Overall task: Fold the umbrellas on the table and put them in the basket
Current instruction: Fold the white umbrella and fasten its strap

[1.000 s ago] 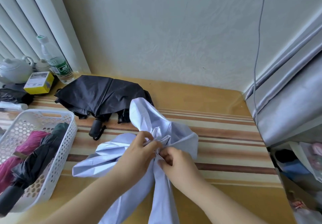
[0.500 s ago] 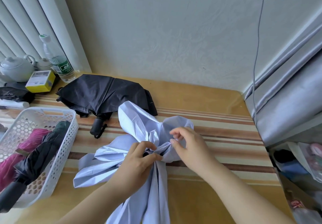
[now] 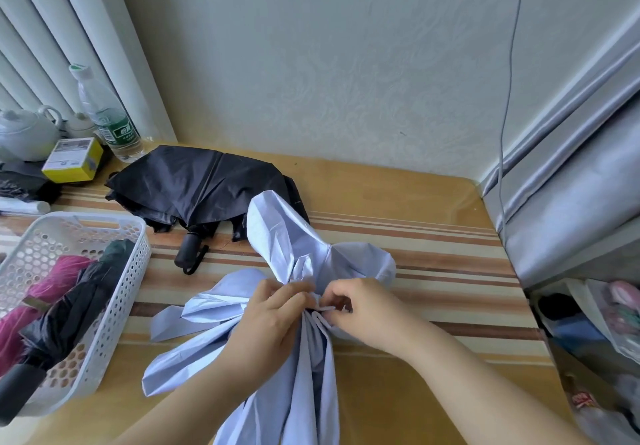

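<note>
A person's left hand (image 3: 273, 327) stays clamped around the gathered waist of a pale lavender fabric umbrella (image 3: 294, 257) lying on the striped, plastic-covered wooden table (image 3: 433, 271), while the right hand (image 3: 363, 309), which half a second ago hovered open above the canopy's right-hand lobe, has come back to the bunch and now pinches a small pleat of cloth between thumb and fingertips, just beside the left thumb. The move suggests the canopy panels are being drawn in one at a time; several loose flaps still fan out to the left and away from the camera, so this umbrella looks well short of a tight roll. Behind it, touching its far flap, a collapsed black fabric umbrella (image 3: 197, 185) with a stubby black handle (image 3: 187, 250) lies unwrapped and appears to be still waiting its turn. At left, the white perforated plastic basket (image 3: 131, 254) already holds a rolled magenta umbrella (image 3: 45, 288) and a rolled dark one (image 3: 86, 302), with room apparently left along its near wall. A clear plastic water bottle (image 3: 107, 115), a yellow cardboard box (image 3: 72, 160) and a white ceramic teapot (image 3: 24, 133) crowd the far left corner, well apart from the work. Nothing blocks the short path to the basket.
</note>
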Demonstrator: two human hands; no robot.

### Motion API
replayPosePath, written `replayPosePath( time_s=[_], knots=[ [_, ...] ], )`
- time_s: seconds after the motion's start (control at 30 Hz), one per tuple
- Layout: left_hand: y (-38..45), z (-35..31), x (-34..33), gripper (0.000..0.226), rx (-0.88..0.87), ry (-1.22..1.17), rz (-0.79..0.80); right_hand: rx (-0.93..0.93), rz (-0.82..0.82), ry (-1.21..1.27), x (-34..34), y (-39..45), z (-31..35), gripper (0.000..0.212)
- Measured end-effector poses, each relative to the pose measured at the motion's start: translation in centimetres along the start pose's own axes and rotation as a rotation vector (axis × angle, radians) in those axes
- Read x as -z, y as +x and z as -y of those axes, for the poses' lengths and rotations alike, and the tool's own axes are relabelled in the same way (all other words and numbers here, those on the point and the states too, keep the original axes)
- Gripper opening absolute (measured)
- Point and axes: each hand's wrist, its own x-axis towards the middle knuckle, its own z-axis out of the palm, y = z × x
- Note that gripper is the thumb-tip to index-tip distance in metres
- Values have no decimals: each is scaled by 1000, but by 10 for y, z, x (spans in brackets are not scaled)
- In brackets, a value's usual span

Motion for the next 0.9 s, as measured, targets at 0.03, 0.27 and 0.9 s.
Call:
replayPosePath(
  time_s=[0.03, 0.27, 0.9],
  knots=[
    [1, 0, -1, 40, 5, -5, -2, 7, 43, 0, 2, -1, 1, 5],
    [3, 2, 3, 27, 66, -63, 8, -33, -76, 90, 41, 12, 0, 4],
    [9, 7, 6, 35, 42, -103, 30, 382, -545, -584, -16, 25, -14, 35]
  ],
)
